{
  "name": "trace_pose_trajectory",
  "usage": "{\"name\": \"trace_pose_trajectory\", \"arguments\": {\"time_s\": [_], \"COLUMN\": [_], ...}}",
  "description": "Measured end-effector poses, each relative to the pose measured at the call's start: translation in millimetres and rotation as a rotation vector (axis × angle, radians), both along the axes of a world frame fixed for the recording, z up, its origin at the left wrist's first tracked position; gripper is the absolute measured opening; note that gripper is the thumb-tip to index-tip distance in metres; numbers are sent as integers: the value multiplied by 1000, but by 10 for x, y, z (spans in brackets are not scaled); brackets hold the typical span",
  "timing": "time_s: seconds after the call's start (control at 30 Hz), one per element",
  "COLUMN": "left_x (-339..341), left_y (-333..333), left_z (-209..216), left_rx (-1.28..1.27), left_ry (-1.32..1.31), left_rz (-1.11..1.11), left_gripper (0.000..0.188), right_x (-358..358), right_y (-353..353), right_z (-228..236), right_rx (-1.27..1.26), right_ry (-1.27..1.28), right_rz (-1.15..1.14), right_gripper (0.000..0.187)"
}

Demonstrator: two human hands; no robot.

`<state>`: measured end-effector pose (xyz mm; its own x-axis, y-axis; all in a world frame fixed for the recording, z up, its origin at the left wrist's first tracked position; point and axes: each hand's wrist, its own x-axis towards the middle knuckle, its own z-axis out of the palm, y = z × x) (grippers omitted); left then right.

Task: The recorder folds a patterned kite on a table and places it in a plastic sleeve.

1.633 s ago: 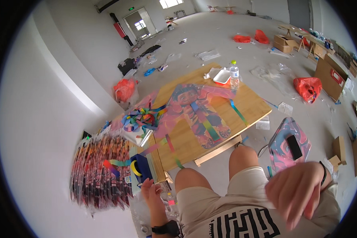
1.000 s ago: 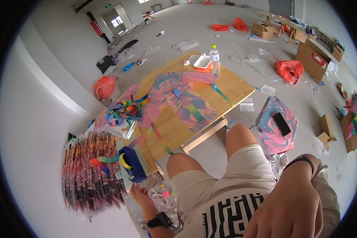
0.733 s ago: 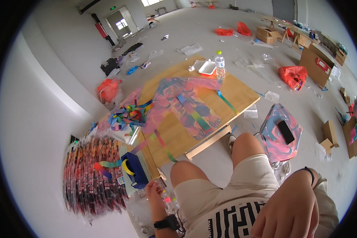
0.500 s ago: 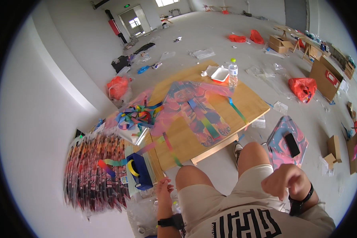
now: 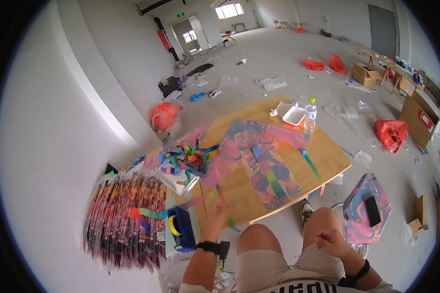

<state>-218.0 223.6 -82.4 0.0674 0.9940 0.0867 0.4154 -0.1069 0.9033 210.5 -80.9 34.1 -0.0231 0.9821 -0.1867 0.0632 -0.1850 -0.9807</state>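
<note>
- The left hand (image 5: 217, 214) is held at the near edge of the wooden table (image 5: 278, 207), by the rainbow ribbon strip (image 5: 195, 200); the fingers are blurred, and whether the ribbon is gripped cannot be determined.
- The right hand (image 5: 331, 242) is raised near the right knee, fingers loosely curled; no object is seen in it, though a small pinched item cannot be ruled out.
- The printed film figure (image 5: 275, 168) is spread flat on the table. It could be dragged askew if the ribbon were pulled while caught on it.
- The teal ribbon (image 5: 312, 166) is draped past the table edge; it could be snagged by a leg.
- The phone (image 5: 373, 211) is rested on the printed panel (image 5: 359, 191); a slide could be caused by a knee bump.
- A yellow ring (image 5: 172, 225) is seated in the blue dispenser (image 5: 186, 233).
- Clear liquid is held in the capped bottle (image 5: 310, 118); the white-lined tray (image 5: 294, 116) is placed beside it.
- Contents of the red bag (image 5: 392, 136) are not identifiable.
</note>
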Motion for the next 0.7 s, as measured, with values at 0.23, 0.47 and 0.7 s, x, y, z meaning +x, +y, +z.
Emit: {"name": "trace_pose_trajectory", "arguments": {"time_s": [0.23,0.47,0.7], "left_x": [48,-245,-224], "left_y": [1093,1749,2116], "left_z": [347,12,114], "left_rx": [236,185,-25], "left_ry": [754,1026,1053], "left_rz": [66,258,331], "left_gripper": [31,34,44], "right_x": [277,303,382], "right_y": [40,64,224], "right_z": [-200,-464,-483], "right_rx": [16,-19,-49], "right_ry": [-248,-46,52], "right_rz": [-70,-230,-206], "right_gripper": [17,21,21]}}
